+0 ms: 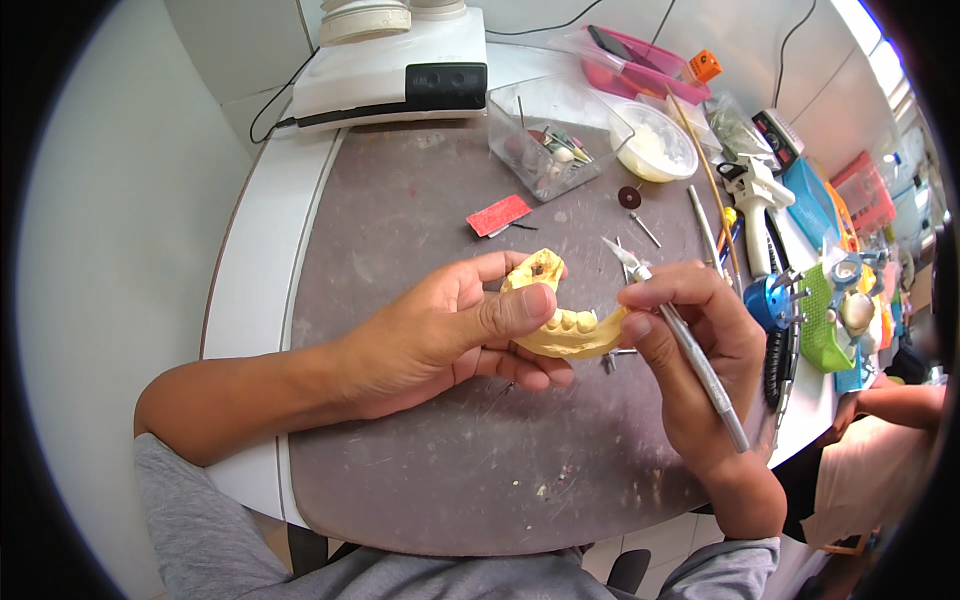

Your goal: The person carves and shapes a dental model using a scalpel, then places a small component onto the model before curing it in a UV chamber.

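Observation:
My left hand (470, 330) grips a yellow plaster dental model (570, 340) with a row of moulded teeth, its thumb lying over the arch and fingers beneath. My right hand (710, 355) holds a silver craft knife (700, 372), blade tip pointing up and left above the model, fingertips beside the model's right end. A few small metal tools lie partly hidden behind and under the model. Farther back on the grey mat (400, 200) are a red rectangular piece (498, 214), a dark disc (629, 197) and a small metal bit (646, 230).
A white machine (350, 85) stands at the back. A clear box (520, 160), a bowl (655, 140) and a pink tub (610, 75) line the back right. Tools, a blue holder (768, 300) and a green basket (820, 330) crowd the right edge. Another person's arm (895, 400) is at far right.

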`<state>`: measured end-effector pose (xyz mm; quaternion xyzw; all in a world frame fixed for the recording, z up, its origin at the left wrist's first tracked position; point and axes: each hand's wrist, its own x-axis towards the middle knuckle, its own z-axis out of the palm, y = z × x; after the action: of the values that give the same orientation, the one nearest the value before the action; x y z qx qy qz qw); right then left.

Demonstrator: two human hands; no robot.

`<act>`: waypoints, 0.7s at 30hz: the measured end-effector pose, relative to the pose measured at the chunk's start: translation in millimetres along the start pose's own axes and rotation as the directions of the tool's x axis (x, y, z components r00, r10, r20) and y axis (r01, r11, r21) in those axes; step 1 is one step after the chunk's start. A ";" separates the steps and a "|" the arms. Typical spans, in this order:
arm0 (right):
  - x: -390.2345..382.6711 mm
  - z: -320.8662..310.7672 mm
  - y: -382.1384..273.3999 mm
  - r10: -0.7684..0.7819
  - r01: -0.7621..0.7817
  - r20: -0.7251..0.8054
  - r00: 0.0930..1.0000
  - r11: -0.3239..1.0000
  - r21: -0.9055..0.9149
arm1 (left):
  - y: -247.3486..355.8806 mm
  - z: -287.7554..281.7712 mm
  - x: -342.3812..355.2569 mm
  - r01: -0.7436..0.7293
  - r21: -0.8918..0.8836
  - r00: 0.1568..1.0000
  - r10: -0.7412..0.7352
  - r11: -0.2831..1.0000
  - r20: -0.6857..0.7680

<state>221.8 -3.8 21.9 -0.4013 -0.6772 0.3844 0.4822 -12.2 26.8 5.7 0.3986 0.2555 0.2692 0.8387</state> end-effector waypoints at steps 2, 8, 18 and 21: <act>-2.1 1.2 -0.9 0.066 -0.066 -0.010 0.998 0.997 0.043 | -2.3 -1.2 -1.4 -0.007 -0.007 1.000 0.007 1.000 -0.002; 3.2 4.6 -4.5 0.169 -0.157 -0.081 0.982 0.979 0.132 | -7.3 -4.0 2.2 -0.075 -0.055 0.997 0.073 0.996 -0.040; 2.6 2.7 1.9 0.152 -0.150 -0.014 0.988 0.984 0.094 | -9.4 2.3 -1.6 -0.207 0.075 0.971 0.214 0.976 -0.105; 2.2 3.7 2.3 0.161 -0.158 -0.021 0.987 0.982 0.107 | -10.7 5.6 -0.5 -0.266 0.119 0.956 0.278 0.957 -0.098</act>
<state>218.2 -1.4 19.7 -0.4339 -0.6145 0.4510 0.4803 -6.3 17.8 0.2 0.4573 0.2592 0.3904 0.7558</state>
